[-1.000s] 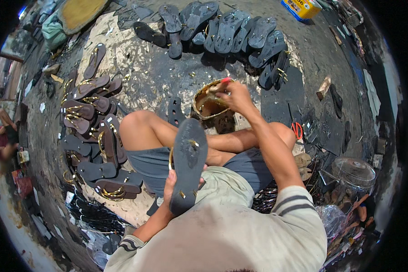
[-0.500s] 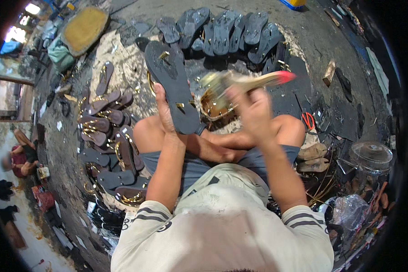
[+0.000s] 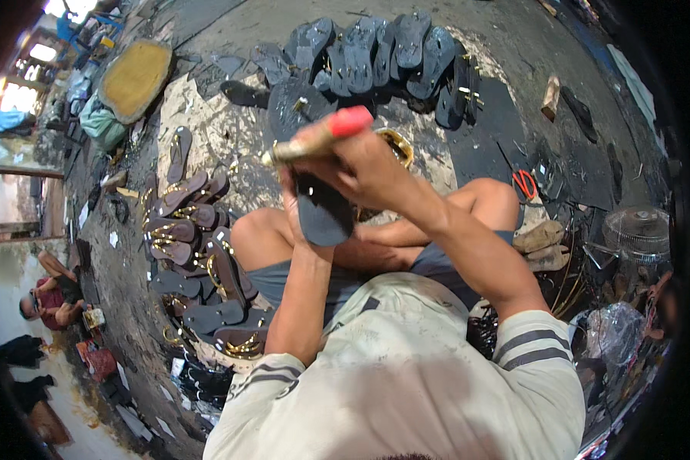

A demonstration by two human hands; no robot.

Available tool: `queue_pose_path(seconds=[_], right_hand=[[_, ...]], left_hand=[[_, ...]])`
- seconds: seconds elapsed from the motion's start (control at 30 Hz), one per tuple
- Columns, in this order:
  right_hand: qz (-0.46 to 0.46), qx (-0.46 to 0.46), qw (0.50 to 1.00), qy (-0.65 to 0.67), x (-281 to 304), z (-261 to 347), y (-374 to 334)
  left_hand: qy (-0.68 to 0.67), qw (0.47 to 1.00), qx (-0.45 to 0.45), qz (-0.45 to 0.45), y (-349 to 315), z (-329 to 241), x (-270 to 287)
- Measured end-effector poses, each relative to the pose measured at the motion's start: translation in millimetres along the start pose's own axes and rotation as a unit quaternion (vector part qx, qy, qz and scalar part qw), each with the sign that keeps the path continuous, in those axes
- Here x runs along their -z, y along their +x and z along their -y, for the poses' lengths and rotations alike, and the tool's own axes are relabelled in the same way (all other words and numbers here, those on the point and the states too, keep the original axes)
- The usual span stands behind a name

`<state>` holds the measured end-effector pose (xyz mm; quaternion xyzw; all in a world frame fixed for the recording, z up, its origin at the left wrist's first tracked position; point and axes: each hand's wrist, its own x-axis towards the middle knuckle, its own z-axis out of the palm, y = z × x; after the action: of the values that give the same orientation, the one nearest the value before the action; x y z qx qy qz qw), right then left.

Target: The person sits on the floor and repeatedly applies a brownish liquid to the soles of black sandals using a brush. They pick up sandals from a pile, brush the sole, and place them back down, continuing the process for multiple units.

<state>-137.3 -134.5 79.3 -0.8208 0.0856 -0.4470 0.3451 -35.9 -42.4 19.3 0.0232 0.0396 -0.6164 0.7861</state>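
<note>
My left hand (image 3: 295, 211) is closed round a black flip-flop sole (image 3: 323, 218), holding it up tilted before my crossed legs. Gold-coloured strap ends poke out of the sole. Above it, my right hand (image 3: 376, 169) grips a paintbrush (image 3: 318, 142) with a wooden handle and a red end. The brush lies across the middle of the sole and hides part of it; motion blurs it, and I cannot tell whether its bristles touch. Behind my right hand stands a container (image 3: 403, 144) with a yellowish rim, mostly covered.
Several black soles (image 3: 360, 57) stand in an arc at the far side. Brown sandals with gold straps (image 3: 172, 230) are piled at my left. Orange-handled scissors (image 3: 524, 184), a wood block (image 3: 550, 98) and a fan (image 3: 636, 234) lie to the right. A person (image 3: 54, 299) sits far left.
My right hand has brought the brush left from above the container to over the sole, and its red end now points up right. The left hand still holds the sole.
</note>
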Motion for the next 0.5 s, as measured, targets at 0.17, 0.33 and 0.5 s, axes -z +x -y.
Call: queue_pose_path(seconds=[0.17,0.33,0.5], right_hand=[[0.07,0.051,0.988,0.129,-4,29,-20],[0.104,-0.084,0.985,0.109,0,-19,-16],[0.107,-0.113,0.986,0.066,14,5,-90]], left_hand=[[0.202,0.978,-0.027,0.034,8,-28,2],[0.134,0.991,0.016,0.009,-7,-9,-9],[0.244,0.957,0.072,-0.138,30,-10,17]])
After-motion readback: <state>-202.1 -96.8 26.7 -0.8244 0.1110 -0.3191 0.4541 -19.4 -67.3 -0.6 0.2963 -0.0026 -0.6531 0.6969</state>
